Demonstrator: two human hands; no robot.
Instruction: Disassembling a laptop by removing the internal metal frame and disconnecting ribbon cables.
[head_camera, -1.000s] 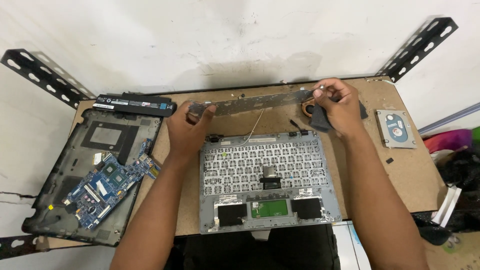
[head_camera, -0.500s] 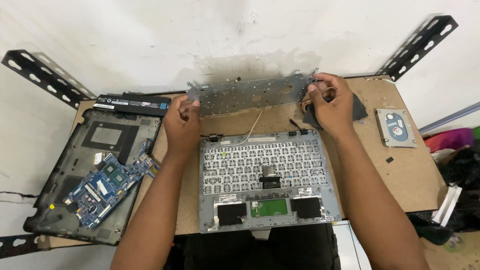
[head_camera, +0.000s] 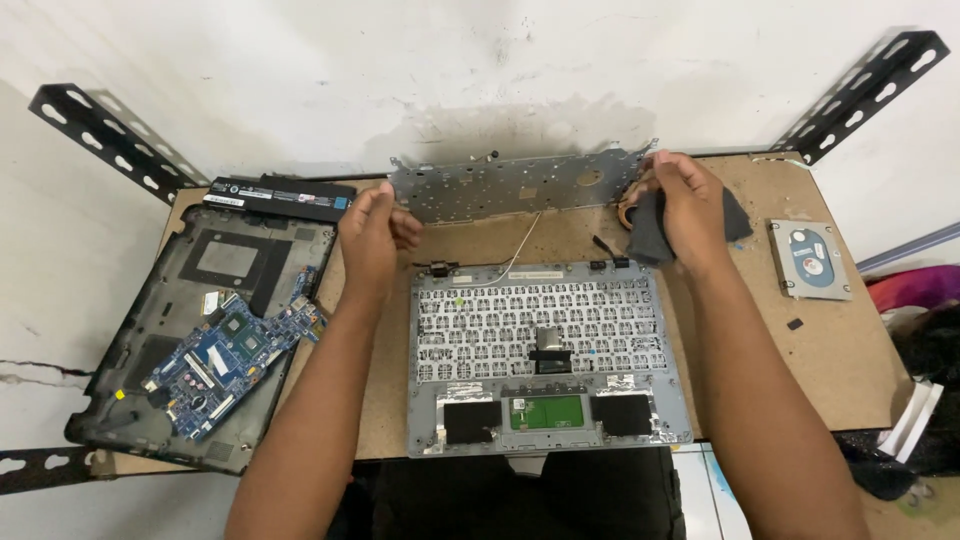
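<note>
Metal plate: a long, thin, grey metal plate (head_camera: 515, 185) full of small holes. It stands up on its long edge, and its long side runs flat from the left hand to the right hand. Its holey face looks toward the person.
Where it is: between the two hands, at the far edge of the table (head_camera: 850, 350), close to the white wall (head_camera: 450, 60).
Left hand: the left hand (head_camera: 370, 235) pinches the plate's left end with curled fingers.
Right hand: the right hand (head_camera: 685, 205) grips the plate's right end. A dark grey piece (head_camera: 650, 232) sits under this hand; I cannot tell if the hand holds it.
Keyboard tray: a flat grey keyboard tray (head_camera: 545, 350) lies just in front of both hands, bumpy with rows of little squares.
Wire: a thin pale wire (head_camera: 525, 240) runs from the plate down to the tray.
Beside the left hand: a black plastic shell (head_camera: 215, 260) with a blue circuit board (head_camera: 225, 355) in it, and a long black battery (head_camera: 280, 197).
Beside the right hand: a small shiny square drive (head_camera: 810, 260).
</note>
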